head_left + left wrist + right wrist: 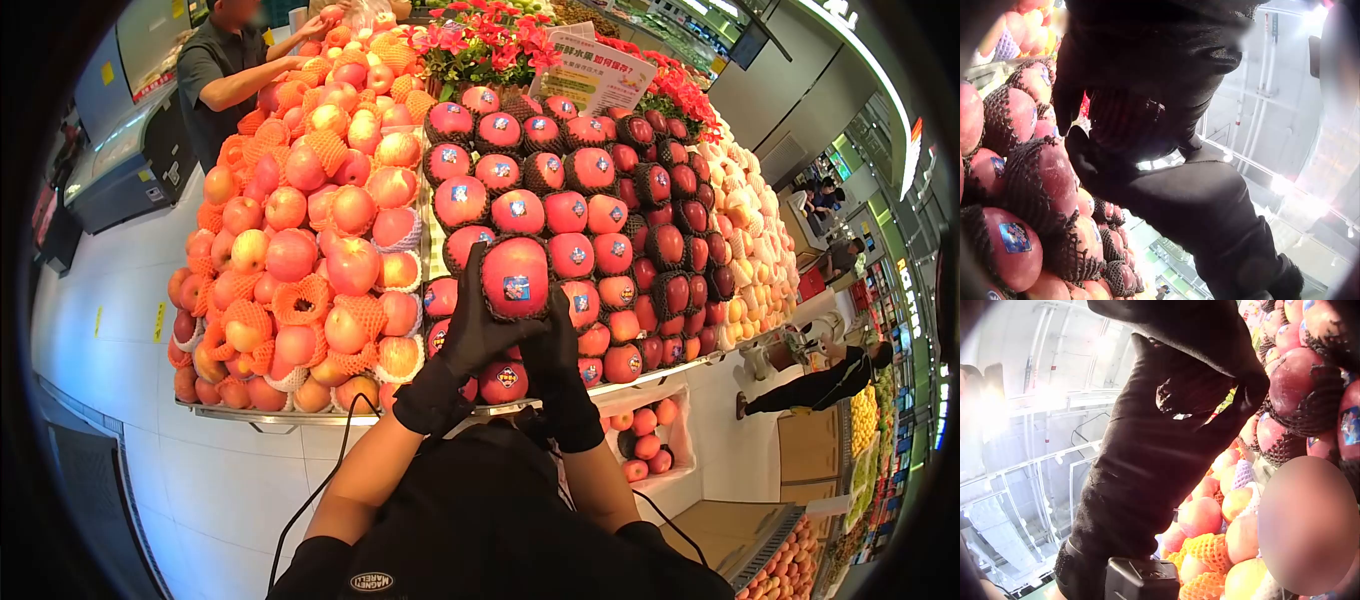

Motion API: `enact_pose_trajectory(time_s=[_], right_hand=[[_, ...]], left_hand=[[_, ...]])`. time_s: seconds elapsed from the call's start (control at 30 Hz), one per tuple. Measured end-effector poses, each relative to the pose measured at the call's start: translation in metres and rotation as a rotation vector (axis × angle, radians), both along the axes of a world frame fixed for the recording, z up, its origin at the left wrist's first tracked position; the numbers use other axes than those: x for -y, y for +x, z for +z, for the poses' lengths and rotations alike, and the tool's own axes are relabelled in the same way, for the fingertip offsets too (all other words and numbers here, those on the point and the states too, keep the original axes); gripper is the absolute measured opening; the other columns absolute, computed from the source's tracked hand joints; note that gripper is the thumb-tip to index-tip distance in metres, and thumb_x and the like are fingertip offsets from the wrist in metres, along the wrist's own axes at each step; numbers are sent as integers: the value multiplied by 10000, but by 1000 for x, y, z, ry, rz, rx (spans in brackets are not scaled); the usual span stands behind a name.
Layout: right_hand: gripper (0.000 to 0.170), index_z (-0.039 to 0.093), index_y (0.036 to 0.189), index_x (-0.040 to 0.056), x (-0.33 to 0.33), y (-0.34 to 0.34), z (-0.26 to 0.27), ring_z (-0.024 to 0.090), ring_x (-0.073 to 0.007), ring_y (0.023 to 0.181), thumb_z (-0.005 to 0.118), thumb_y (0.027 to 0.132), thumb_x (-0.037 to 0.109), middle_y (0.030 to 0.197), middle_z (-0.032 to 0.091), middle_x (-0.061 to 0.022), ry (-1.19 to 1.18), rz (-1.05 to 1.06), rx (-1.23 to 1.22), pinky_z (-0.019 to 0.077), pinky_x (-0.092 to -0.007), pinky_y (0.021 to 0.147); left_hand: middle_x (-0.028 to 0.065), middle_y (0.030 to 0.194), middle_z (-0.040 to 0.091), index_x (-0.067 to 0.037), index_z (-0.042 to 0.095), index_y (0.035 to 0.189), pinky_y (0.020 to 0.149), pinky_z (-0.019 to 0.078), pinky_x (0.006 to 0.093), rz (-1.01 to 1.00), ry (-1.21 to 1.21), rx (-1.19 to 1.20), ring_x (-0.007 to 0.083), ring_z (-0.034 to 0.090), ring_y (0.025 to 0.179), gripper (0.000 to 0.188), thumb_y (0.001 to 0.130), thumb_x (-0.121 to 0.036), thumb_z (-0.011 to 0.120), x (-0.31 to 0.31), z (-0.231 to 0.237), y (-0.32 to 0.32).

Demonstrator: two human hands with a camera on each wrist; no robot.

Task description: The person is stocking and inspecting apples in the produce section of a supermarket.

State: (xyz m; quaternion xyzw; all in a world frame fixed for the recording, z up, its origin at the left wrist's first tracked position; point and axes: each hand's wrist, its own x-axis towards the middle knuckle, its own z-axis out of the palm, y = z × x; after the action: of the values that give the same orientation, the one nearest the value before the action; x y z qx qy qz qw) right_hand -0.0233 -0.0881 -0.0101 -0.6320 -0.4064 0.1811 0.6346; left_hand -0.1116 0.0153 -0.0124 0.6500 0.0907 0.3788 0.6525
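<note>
A large red apple with a blue sticker on its front sits in a black foam net, raised in front of the display. My black-gloved left hand grips it from the left, fingers up along its side and thumb beneath. From the lower right my gloved right hand holds the same apple. In the left wrist view the apple's dark netting shows between the gloves, mostly in shadow. The right wrist view also shows the netted underside framed by the gloved hands.
Netted, stickered apples lie in rows just behind the hands. Looser apples in orange nets are heaped at left, where another person reaches in. A sign and red flowers stand at the back. A box of apples sits below.
</note>
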Motion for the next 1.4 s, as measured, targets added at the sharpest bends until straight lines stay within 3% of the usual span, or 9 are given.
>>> enact_pose_trajectory(time_s=[0.07, 0.17, 0.33, 0.53, 0.77, 0.93, 1.07, 1.23, 1.4], right_hand=[[539, 422, 1345, -7, 1, 8, -15, 455, -258, 1235, 607, 840, 8, 1341, 435, -169, -57, -6, 95, 414, -372, 1018], [474, 520, 1255, -13, -2, 11, -15, 515, -250, 1165, 651, 799, 3, 1243, 520, -158, -52, -21, 88, 437, -368, 981], [350, 638, 1088, -5, -4, -8, 11, 636, -255, 951, 719, 749, 29, 1011, 663, -121, -10, -13, -2, 504, -381, 865], [500, 608, 1144, 5, 1, 10, -29, 676, -225, 964, 818, 712, 142, 1025, 698, -139, -212, -83, 540, 534, -347, 846], [622, 529, 1231, 22, 15, 15, 16, 624, -224, 1034, 824, 686, 79, 1197, 608, -133, -7, 10, 51, 524, -342, 891], [545, 423, 1371, 64, 30, 32, 24, 544, -216, 1181, 484, 986, 445, 1311, 522, -129, 19, 192, -911, 463, -399, 1005], [554, 421, 1393, 33, 23, 45, 44, 501, -225, 1246, 451, 997, 420, 1430, 439, -119, -216, 259, -922, 403, -395, 1061], [500, 380, 1424, 40, 43, 42, 71, 453, -180, 1276, 456, 997, 288, 1418, 441, -63, -160, 426, -15, 391, -343, 1049], [827, 259, 1458, -14, 21, 68, 71, 380, -282, 1344, 708, 836, 298, 1434, 390, -167, -371, 490, 241, 322, -396, 1101]], left_hand=[[181, 1488, 273, -53, 51, 1515, 1086, 388, 422, 63, 105, -96, 278, 335, 1368, 1256, 581, -114, 889, -6, -8, 0], [210, 1459, 314, -5, 73, 1506, 1114, 316, 428, -4, 88, -38, 327, 352, 1348, 1212, 658, -340, 871, -9, -5, 0], [149, 1391, 423, -25, 307, 1443, 1079, 332, 367, -67, -192, -33, 246, 414, 1287, 663, 932, -337, 593, -15, 12, 0], [83, 1271, 506, -46, 415, 1386, 989, 392, 298, -139, -316, -54, 147, 484, 1160, 464, 994, -275, 509, -31, 1, 1], [79, 1224, 491, -160, 311, 1488, 876, 477, 298, -306, -310, -99, 141, 533, 1026, 802, 800, -47, 708, -38, -3, -18], [132, 1402, 400, -98, 191, 1510, 1025, 449, 380, -328, 14, -31, 233, 477, 1251, 1090, 647, -54, 856, -23, 10, -20], [117, 1402, 415, -74, 267, 1459, 1075, 394, 404, -369, 35, -50, 229, 423, 1298, 1076, 592, -125, 903, -18, 17, -17], [92, 1336, 461, -81, 380, 1348, 1054, 412, 396, -237, -24, -17, 209, 471, 1236, 983, 547, -188, 939, -4, 8, -7], [98, 1307, 465, -82, 380, 1335, 1032, 429, 381, -71, -4, -42, 219, 480, 1215, 969, 548, -184, 935, -4, -15, 14]])
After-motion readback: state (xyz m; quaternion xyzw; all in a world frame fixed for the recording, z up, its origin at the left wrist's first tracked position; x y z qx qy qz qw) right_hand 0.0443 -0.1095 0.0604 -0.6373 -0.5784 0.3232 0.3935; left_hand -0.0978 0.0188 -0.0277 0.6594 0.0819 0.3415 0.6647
